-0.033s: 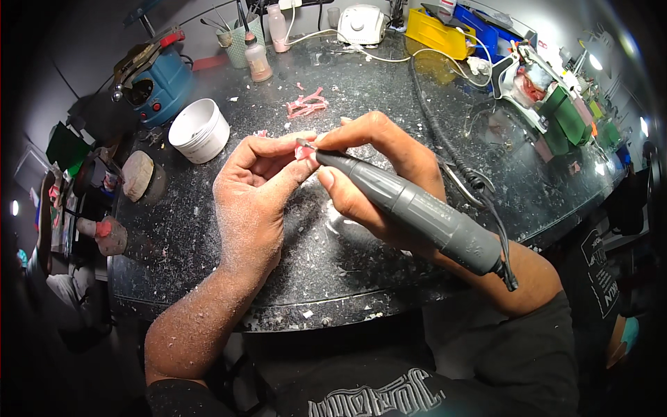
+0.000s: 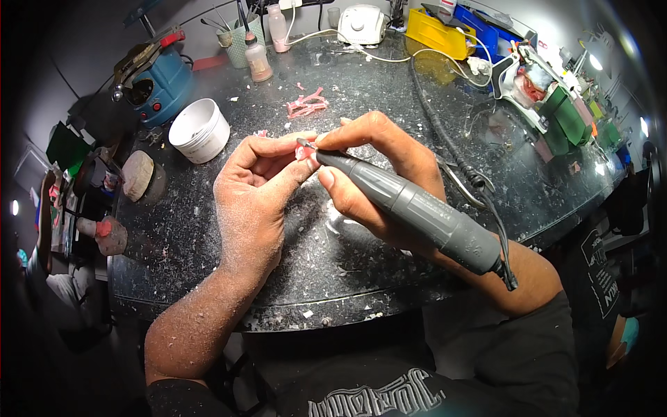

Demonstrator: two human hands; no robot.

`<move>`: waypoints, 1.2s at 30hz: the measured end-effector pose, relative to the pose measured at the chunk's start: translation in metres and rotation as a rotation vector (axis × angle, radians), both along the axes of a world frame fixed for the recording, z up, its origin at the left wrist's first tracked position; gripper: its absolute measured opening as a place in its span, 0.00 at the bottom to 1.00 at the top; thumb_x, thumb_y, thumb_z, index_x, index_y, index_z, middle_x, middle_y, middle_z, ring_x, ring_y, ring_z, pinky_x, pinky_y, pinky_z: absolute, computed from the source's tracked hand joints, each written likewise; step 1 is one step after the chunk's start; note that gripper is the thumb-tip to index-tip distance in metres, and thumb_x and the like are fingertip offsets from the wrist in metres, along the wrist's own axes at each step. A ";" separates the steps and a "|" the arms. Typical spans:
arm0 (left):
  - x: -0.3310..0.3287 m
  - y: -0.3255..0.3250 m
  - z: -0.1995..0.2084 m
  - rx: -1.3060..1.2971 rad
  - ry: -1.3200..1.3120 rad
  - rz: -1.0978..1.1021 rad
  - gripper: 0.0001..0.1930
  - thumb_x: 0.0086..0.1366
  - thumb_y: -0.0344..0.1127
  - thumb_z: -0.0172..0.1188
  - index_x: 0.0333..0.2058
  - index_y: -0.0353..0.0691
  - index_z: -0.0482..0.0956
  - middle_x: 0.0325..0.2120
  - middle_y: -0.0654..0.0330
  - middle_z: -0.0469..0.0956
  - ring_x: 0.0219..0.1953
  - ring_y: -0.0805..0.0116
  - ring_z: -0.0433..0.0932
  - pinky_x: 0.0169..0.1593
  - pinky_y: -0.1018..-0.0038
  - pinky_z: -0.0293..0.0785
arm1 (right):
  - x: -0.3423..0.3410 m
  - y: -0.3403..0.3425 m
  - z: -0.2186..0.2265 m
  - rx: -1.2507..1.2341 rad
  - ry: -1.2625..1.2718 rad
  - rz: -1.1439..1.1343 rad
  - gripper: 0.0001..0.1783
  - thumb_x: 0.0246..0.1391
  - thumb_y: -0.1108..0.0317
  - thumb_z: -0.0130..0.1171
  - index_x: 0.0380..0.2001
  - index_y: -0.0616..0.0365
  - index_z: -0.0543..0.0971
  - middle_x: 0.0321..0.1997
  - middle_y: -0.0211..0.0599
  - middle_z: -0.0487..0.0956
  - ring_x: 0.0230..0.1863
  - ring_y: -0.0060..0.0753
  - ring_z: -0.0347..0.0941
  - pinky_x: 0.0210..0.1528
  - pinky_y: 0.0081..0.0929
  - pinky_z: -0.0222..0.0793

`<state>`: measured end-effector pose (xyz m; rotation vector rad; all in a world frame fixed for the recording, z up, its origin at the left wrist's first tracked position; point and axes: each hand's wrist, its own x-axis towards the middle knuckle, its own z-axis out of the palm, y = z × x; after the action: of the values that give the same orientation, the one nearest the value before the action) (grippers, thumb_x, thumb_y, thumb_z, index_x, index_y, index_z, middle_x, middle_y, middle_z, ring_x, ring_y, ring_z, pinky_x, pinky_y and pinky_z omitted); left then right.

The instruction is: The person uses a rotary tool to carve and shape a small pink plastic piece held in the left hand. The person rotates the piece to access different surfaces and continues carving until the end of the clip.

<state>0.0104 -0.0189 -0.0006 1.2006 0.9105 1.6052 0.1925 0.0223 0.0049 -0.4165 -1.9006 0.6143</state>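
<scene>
My left hand, dusted with pale powder, pinches a small pink piece between thumb and fingertips, which cover most of it; it looks like a denture part. In my right hand is a dark grey rotary handpiece, held like a pen and slanting up to the left. Its metal bur is at the pink piece, apparently touching it. A cord leaves the handpiece's rear end. Both hands are over the dusty black bench, fingertips close together.
Pink branching scraps lie beyond my hands. A white tub, a blue machine and a dropper bottle stand left. At the back are a white control box and yellow bin. A coiled cord runs right. A person's arm shows far left.
</scene>
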 end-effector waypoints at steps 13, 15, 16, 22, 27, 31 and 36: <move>0.001 0.000 -0.001 -0.006 -0.021 -0.012 0.09 0.65 0.17 0.63 0.43 0.31 0.76 0.48 0.47 0.82 0.51 0.66 0.82 0.59 0.70 0.79 | 0.001 0.000 0.001 0.017 -0.023 -0.025 0.15 0.55 0.71 0.69 0.45 0.61 0.80 0.43 0.40 0.83 0.46 0.30 0.80 0.52 0.30 0.75; 0.001 0.001 -0.002 0.009 -0.047 -0.020 0.09 0.65 0.17 0.63 0.43 0.31 0.76 0.48 0.47 0.82 0.50 0.66 0.82 0.59 0.70 0.79 | 0.000 0.004 -0.001 0.070 -0.033 0.016 0.15 0.55 0.71 0.69 0.45 0.61 0.80 0.43 0.41 0.82 0.46 0.30 0.80 0.52 0.30 0.76; 0.000 0.001 -0.003 0.015 -0.060 -0.023 0.09 0.65 0.17 0.63 0.43 0.31 0.76 0.48 0.48 0.82 0.50 0.67 0.82 0.59 0.70 0.79 | 0.001 0.003 0.000 0.038 -0.036 -0.007 0.15 0.55 0.71 0.69 0.45 0.61 0.80 0.43 0.41 0.83 0.47 0.31 0.80 0.52 0.30 0.76; -0.001 0.001 -0.003 0.005 -0.065 -0.023 0.08 0.65 0.17 0.63 0.41 0.32 0.75 0.47 0.48 0.82 0.50 0.67 0.82 0.59 0.71 0.79 | 0.001 0.003 0.000 0.029 -0.038 0.011 0.16 0.55 0.72 0.69 0.46 0.62 0.79 0.44 0.42 0.82 0.47 0.32 0.80 0.53 0.31 0.76; 0.001 0.000 -0.001 -0.003 -0.066 -0.025 0.08 0.65 0.17 0.62 0.41 0.32 0.75 0.47 0.48 0.82 0.50 0.67 0.82 0.60 0.71 0.78 | 0.001 0.005 -0.001 0.051 -0.044 0.044 0.16 0.55 0.72 0.69 0.46 0.62 0.79 0.44 0.43 0.82 0.49 0.33 0.80 0.54 0.31 0.76; 0.003 0.000 -0.002 -0.005 -0.073 -0.007 0.09 0.65 0.17 0.63 0.41 0.32 0.74 0.48 0.47 0.81 0.51 0.66 0.82 0.60 0.70 0.78 | 0.001 0.003 0.001 0.056 -0.037 -0.012 0.16 0.55 0.72 0.68 0.47 0.63 0.79 0.45 0.43 0.82 0.50 0.33 0.80 0.55 0.31 0.75; 0.005 0.001 -0.001 0.034 -0.067 0.010 0.10 0.64 0.17 0.64 0.41 0.32 0.74 0.47 0.46 0.82 0.52 0.65 0.82 0.61 0.68 0.78 | -0.001 -0.001 -0.001 -0.150 0.065 -0.055 0.15 0.60 0.72 0.65 0.48 0.63 0.75 0.44 0.41 0.82 0.48 0.28 0.80 0.53 0.26 0.75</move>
<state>0.0151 -0.0178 -0.0019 1.1596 0.8510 1.6652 0.1919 0.0209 0.0038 -0.5375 -1.7814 0.7281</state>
